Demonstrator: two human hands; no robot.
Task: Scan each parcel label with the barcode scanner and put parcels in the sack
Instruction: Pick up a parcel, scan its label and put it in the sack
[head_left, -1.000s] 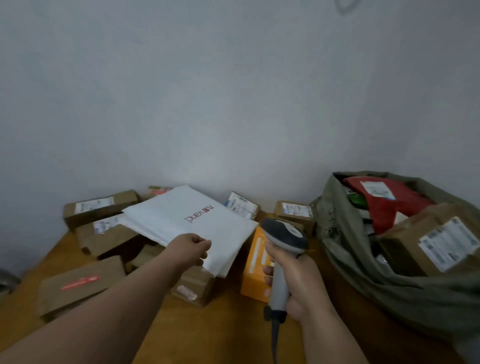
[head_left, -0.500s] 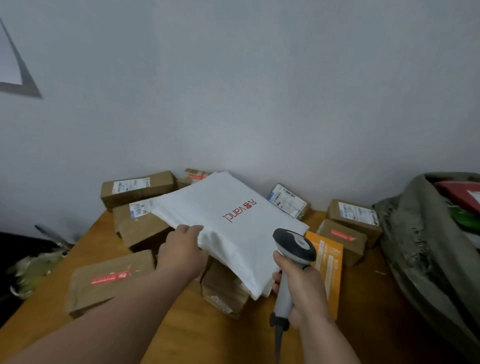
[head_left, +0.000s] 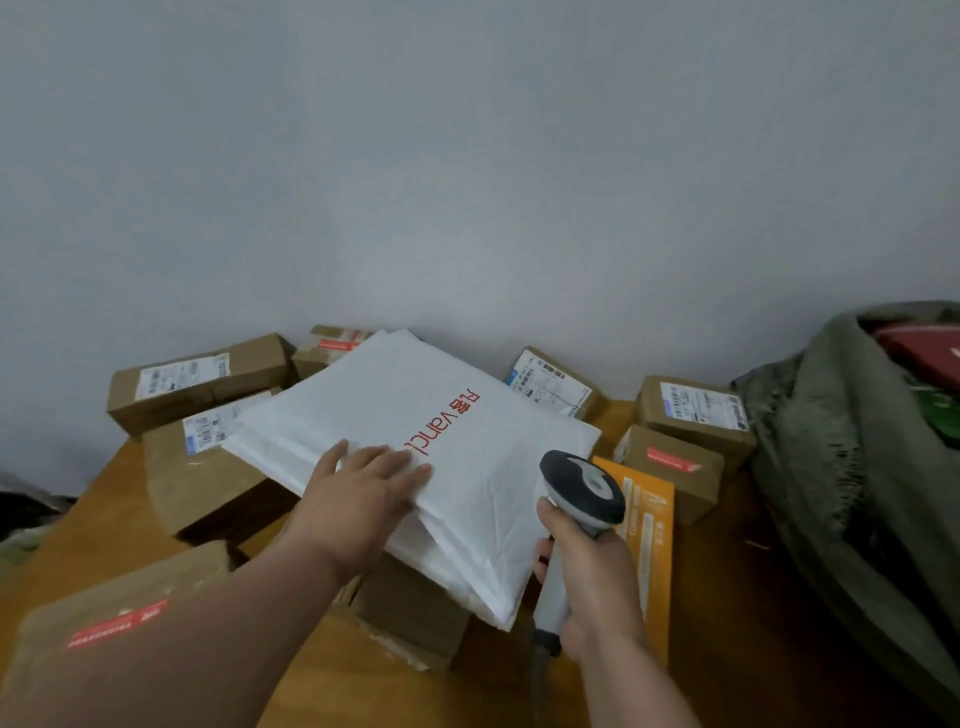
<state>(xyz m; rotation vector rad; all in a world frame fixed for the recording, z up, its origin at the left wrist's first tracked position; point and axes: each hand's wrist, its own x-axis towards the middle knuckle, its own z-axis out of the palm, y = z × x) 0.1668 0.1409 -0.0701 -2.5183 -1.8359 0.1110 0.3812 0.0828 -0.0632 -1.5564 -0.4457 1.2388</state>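
A flat white mailer parcel (head_left: 488, 452) with red lettering lies tilted on top of a pile of cardboard boxes in the middle of the table. My left hand (head_left: 358, 493) rests flat on its near left part, fingers straight over the top face; the thumb is hidden. My right hand (head_left: 592, 577) grips the handle of the grey barcode scanner (head_left: 582, 486), whose head sits just off the mailer's right corner. No label shows on the mailer's upper face. The olive-green sack (head_left: 831, 467) stands at the right edge with a red parcel (head_left: 919, 353) inside.
Labelled brown boxes (head_left: 197, 379) (head_left: 696, 410) line the wall. An orange flat parcel (head_left: 649, 525) lies right of the scanner. A brown box with a red sticker (head_left: 114, 618) sits near left. The wooden table (head_left: 727, 649) meets the grey wall behind.
My left hand went from gripping the mailer's near edge to lying flat on its top. The view swung left, leaving the sack at the right edge. The scanner stayed by the mailer's right corner.
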